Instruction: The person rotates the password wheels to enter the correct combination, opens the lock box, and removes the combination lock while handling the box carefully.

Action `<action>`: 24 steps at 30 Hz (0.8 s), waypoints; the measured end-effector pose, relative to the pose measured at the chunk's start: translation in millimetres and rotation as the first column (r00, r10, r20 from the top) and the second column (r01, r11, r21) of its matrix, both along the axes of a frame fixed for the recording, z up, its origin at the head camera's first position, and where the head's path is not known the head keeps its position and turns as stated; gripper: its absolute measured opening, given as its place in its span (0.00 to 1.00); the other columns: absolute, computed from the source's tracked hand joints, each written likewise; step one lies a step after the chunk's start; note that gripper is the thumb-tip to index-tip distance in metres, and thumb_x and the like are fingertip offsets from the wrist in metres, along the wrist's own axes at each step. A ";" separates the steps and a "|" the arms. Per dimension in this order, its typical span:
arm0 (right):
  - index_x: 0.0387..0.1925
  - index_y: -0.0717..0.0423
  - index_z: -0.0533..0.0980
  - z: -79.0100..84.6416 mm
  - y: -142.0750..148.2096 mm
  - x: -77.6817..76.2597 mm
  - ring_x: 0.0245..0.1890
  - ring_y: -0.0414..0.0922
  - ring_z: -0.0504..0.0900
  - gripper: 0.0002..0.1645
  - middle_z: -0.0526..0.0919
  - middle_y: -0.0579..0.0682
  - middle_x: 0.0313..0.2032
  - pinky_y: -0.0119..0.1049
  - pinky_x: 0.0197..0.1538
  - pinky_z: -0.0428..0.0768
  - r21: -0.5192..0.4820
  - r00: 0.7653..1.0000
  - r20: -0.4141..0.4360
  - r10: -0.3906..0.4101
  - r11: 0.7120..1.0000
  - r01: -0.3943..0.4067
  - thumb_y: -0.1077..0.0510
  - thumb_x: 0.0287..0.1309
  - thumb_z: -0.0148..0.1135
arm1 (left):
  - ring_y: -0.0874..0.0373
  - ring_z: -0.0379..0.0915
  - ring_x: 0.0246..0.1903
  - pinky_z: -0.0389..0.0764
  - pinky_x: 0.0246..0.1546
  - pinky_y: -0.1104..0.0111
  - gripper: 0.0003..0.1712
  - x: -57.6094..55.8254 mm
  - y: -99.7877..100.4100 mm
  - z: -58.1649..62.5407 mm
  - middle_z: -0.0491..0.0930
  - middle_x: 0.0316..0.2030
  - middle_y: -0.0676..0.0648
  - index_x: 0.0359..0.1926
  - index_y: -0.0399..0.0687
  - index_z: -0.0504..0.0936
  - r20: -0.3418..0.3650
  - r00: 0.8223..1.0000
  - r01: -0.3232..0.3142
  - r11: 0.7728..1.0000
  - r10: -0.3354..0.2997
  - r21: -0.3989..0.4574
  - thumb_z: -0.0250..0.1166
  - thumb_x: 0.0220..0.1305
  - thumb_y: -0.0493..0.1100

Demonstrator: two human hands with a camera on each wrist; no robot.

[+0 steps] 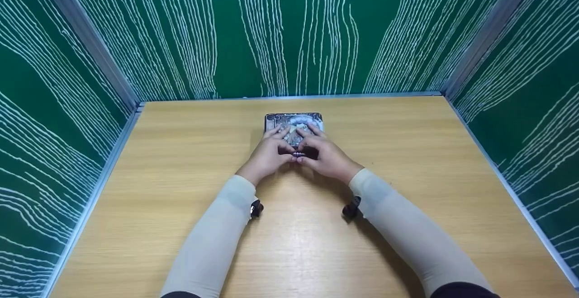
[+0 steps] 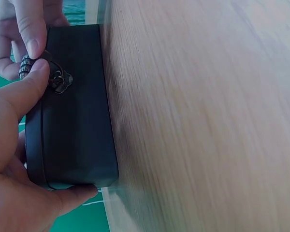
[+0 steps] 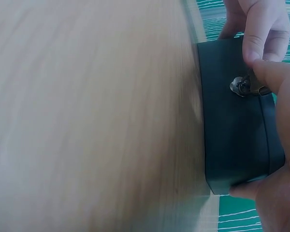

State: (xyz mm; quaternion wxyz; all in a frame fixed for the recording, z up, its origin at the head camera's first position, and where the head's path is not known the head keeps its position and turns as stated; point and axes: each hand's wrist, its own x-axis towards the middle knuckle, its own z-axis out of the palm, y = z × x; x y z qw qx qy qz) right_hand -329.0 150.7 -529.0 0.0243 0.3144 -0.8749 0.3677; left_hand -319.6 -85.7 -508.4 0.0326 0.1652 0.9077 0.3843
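A dark box (image 2: 77,135) with a picture-printed lid (image 1: 298,119) sits on the table, its black front side towards me. On that front is a small metal clasp (image 3: 238,87), and a combination padlock (image 2: 25,66) with ridged number dials hangs from it by its shackle. My left hand (image 1: 268,155) pinches one end of the padlock with the thumb, other fingers over the lid and side. From the opposite side my right hand (image 1: 330,157) pinches the other end, thumb and forefinger at the dials, its other fingers on the lid. The fingers hide part of the padlock.
The wooden table (image 1: 289,234) stretches out around the box. Green panels with white wavy lines (image 1: 226,40) stand at the back and both sides, joined by grey metal posts (image 1: 90,35). Each wrist wears a small black camera (image 1: 350,210).
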 end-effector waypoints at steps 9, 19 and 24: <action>0.48 0.50 0.85 2.1 -0.4 0.0 0.93 0.63 0.49 0.08 0.67 0.53 0.87 0.71 0.92 0.48 0.004 1.000 0.009 0.000 1.000 0.000 0.55 0.73 0.77 | 0.48 0.44 0.93 0.44 0.94 0.44 0.09 -1.2 0.7 0.0 0.62 0.89 0.54 0.46 0.54 0.97 0.015 1.000 -0.016 1.000 0.016 0.003 0.84 0.65 0.41; 0.50 0.48 0.84 1.5 0.2 0.0 0.94 0.60 0.48 0.10 0.67 0.49 0.88 0.70 0.92 0.50 0.028 0.999 0.029 -0.015 0.999 0.014 0.53 0.74 0.77 | 0.46 0.48 0.92 0.47 0.94 0.48 0.08 -2.2 0.9 -1.1 0.64 0.88 0.49 0.48 0.51 0.98 -0.039 0.999 0.006 1.000 -0.007 -0.023 0.82 0.68 0.41; 0.51 0.49 0.83 0.4 0.5 -0.8 0.94 0.60 0.48 0.12 0.66 0.49 0.88 0.70 0.91 0.50 0.026 0.999 0.031 -0.022 0.999 0.021 0.53 0.73 0.78 | 0.47 0.46 0.93 0.45 0.94 0.45 0.09 -2.1 0.8 -0.7 0.63 0.88 0.51 0.48 0.51 0.97 -0.023 1.000 0.001 1.000 -0.002 -0.016 0.82 0.68 0.40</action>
